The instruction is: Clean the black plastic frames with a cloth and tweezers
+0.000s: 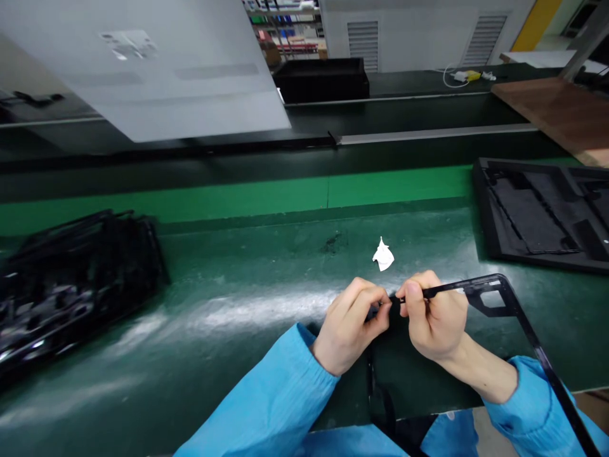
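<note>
A thin black plastic frame [529,330] with a rounded corner and a small cut-out bracket is held over the near edge of the green table [266,355]. My right hand [436,320] is closed, its thumb and fingers pinching the frame's upper bar. Close beside it, my left hand [353,325] is also closed, fingertips pinching the same bar further left. Another black part of the frame hangs below my left hand. What lies right between the fingertips is too small to make out. A crumpled white scrap [383,255] lies just beyond my hands.
A blurred pile of black frames [90,273] lies at the left. On the right rests a black foam tray [537,203] with thin black frames in it. Behind stand a black bin [323,79], a hanging white panel [190,70] and a brown board [556,108].
</note>
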`<action>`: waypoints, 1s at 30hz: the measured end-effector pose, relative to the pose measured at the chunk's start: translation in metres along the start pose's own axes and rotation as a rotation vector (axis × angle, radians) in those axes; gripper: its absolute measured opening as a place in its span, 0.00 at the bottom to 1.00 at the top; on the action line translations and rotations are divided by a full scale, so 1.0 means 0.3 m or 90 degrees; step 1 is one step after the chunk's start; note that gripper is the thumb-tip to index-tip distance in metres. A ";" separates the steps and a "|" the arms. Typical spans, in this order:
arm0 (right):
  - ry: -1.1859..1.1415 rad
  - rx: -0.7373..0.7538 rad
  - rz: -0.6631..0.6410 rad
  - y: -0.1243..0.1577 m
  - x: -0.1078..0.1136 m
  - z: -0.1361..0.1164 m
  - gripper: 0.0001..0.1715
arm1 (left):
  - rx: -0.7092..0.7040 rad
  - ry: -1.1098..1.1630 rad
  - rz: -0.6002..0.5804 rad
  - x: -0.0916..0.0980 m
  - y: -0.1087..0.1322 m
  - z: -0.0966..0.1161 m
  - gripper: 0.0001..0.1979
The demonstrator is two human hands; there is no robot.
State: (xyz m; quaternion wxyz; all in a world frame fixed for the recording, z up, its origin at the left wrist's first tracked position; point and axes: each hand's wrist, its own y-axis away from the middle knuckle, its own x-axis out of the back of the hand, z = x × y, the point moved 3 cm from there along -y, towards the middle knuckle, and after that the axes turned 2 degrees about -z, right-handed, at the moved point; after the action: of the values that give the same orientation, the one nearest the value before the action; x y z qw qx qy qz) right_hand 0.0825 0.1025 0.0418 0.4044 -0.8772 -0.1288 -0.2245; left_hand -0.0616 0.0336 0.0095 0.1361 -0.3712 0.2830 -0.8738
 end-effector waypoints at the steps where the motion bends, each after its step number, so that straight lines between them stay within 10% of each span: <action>1: 0.001 0.001 -0.006 0.003 -0.001 0.002 0.18 | -0.002 -0.003 -0.005 -0.001 0.000 -0.001 0.06; 18: -0.277 -0.195 -0.011 0.021 -0.015 0.076 0.20 | 0.004 0.006 0.052 0.019 -0.007 0.002 0.06; 30: -0.209 -0.090 -0.003 0.012 -0.020 0.049 0.17 | 0.034 0.076 0.031 0.006 -0.008 0.001 0.05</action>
State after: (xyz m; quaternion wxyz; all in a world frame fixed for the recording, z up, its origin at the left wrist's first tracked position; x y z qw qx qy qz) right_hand 0.0831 0.1113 0.0280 0.3144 -0.9281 -0.1795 -0.0876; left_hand -0.0627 0.0346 0.0121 0.1499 -0.3077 0.2762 -0.8981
